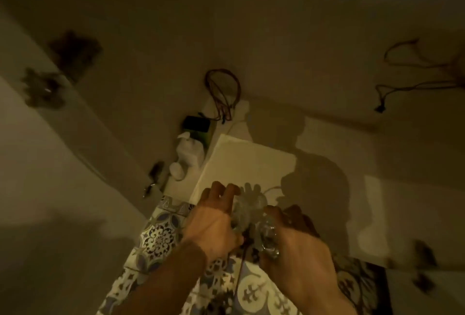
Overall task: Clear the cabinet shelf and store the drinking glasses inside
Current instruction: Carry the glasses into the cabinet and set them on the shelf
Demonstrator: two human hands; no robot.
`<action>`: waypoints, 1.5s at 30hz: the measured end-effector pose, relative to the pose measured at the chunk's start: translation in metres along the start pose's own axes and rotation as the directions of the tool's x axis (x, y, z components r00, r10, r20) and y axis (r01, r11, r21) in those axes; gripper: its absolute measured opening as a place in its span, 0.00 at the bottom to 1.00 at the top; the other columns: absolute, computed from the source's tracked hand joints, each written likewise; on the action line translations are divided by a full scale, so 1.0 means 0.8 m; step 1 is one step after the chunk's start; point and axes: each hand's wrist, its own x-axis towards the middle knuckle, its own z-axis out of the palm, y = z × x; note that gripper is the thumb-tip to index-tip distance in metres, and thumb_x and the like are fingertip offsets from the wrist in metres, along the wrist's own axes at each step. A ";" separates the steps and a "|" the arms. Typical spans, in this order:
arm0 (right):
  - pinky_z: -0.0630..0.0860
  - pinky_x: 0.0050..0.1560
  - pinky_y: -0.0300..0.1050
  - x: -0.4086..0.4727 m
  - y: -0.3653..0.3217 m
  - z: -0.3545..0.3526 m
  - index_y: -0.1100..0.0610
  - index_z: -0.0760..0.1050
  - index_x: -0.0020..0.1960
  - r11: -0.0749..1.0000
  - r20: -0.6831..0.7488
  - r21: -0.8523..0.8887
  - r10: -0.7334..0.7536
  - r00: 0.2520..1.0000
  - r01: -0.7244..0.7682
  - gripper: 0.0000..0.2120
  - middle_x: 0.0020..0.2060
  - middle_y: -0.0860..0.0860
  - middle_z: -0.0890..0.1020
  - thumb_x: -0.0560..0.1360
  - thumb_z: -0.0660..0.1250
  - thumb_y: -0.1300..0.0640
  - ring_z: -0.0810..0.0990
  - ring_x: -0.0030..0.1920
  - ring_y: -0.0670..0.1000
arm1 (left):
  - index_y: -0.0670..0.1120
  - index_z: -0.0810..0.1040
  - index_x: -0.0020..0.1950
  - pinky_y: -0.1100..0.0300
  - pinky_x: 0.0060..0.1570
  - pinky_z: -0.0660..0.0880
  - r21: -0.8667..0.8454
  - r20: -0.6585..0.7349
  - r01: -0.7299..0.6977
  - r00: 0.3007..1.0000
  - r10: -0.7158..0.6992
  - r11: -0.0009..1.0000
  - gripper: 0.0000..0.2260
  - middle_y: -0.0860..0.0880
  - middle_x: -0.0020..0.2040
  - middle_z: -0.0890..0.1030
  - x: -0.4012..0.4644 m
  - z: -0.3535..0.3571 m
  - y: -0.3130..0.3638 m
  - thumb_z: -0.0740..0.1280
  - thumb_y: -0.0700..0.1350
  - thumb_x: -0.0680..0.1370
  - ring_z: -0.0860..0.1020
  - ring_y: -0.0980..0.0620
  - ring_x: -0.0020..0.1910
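The view is dim and blurred. Low in the middle, my left hand (214, 224) grips a clear drinking glass (245, 210) from the left side. Right beside it, my right hand (299, 262) holds a second clear glass (268, 239). The two glasses touch or nearly touch between my hands. Both hang above a patterned tiled floor (158, 236) and in front of a pale flat panel (246, 161), possibly a cabinet door or shelf; I cannot tell which.
A white bottle and a white bag (187, 156) sit on the floor by a green box (198, 126) with a dark item on top. Reddish cables (221, 93) hang on the wall. A white surface (50, 163) fills the left.
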 end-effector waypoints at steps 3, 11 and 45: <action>0.79 0.49 0.49 0.035 0.009 0.067 0.39 0.58 0.69 0.998 -0.072 0.066 0.009 0.997 -0.004 0.33 0.61 0.48 0.68 0.70 0.70 0.45 0.72 0.59 0.53 | 0.57 0.65 0.66 0.52 0.54 0.77 -0.072 -0.017 0.031 0.999 -0.032 0.997 0.38 0.53 0.60 0.69 0.048 0.052 -0.037 0.79 0.56 0.60 0.71 0.51 0.59; 0.75 0.56 0.46 0.130 0.040 0.200 0.39 0.54 0.73 0.993 -0.089 0.119 0.007 0.996 0.004 0.37 0.65 0.47 0.63 0.73 0.72 0.51 0.67 0.64 0.51 | 0.55 0.68 0.66 0.53 0.55 0.76 0.008 -0.119 0.030 0.992 -0.029 1.000 0.37 0.49 0.62 0.71 0.199 0.139 -0.097 0.80 0.56 0.61 0.74 0.46 0.60; 0.76 0.58 0.49 0.286 0.051 0.228 0.54 0.56 0.74 0.995 -0.230 0.097 0.028 0.973 -0.006 0.42 0.65 0.50 0.67 0.68 0.75 0.48 0.68 0.64 0.55 | 0.57 0.59 0.76 0.51 0.60 0.73 -0.023 -0.097 -0.115 0.989 0.112 0.993 0.41 0.47 0.70 0.69 0.371 0.143 -0.118 0.73 0.67 0.69 0.73 0.44 0.66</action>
